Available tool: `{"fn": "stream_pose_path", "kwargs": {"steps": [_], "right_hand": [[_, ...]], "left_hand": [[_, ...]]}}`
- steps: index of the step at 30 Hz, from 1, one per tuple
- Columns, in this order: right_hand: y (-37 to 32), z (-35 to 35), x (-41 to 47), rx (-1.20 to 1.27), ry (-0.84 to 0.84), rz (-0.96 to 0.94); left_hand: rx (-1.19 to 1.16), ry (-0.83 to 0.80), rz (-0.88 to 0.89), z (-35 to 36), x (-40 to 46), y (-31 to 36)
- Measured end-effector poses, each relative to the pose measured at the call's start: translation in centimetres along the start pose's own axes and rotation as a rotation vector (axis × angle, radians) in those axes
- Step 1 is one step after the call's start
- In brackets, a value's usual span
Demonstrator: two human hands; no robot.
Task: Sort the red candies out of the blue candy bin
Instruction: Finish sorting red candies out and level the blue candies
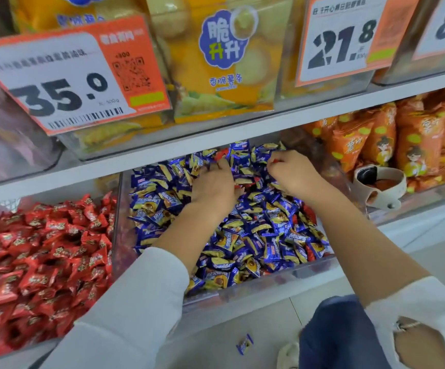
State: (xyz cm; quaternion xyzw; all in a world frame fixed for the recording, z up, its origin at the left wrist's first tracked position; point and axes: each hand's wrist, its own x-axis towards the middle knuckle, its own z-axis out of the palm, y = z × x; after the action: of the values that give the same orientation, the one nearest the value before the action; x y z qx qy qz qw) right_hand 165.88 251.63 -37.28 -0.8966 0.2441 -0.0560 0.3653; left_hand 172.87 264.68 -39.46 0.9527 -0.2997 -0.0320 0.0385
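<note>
blue candy bin, centre shelf; left hand spread flat in the far wrappers, probably parting them to expose red candies; right hand pinches a red candy at far right; red candy bin left, likely destination.

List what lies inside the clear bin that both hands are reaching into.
The clear bin holds blue candies with a few red candies mixed in. The left hand and right hand cover some; deeper layers are hidden.
</note>
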Motion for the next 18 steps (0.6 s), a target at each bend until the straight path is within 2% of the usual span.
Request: {"fn": "stream_pose_path", "kwargs": {"steps": [6, 9, 12, 18], "right_hand": [[-0.4, 0.9, 0.9, -0.053, -0.173, 0.011], [0.1, 1.4, 1.1, -0.211, -0.1, -0.091], [0.2, 1.4, 1.2, -0.236, 0.006, -0.139], [-0.3, 2.3, 0.6, -0.38, -0.13, -0.211]], "left_hand": [[-0.159, 0.055, 0.097, -0.6, -3.0, -2.4], [-0.249, 0.058, 0.05, -1.1, -4.3, -4.0], [-0.223, -0.043, 0.054, -1.8, -4.8, -5.2], [-0.255, -0.094, 0.063, -3.4, -5.8, -7.3]]}}
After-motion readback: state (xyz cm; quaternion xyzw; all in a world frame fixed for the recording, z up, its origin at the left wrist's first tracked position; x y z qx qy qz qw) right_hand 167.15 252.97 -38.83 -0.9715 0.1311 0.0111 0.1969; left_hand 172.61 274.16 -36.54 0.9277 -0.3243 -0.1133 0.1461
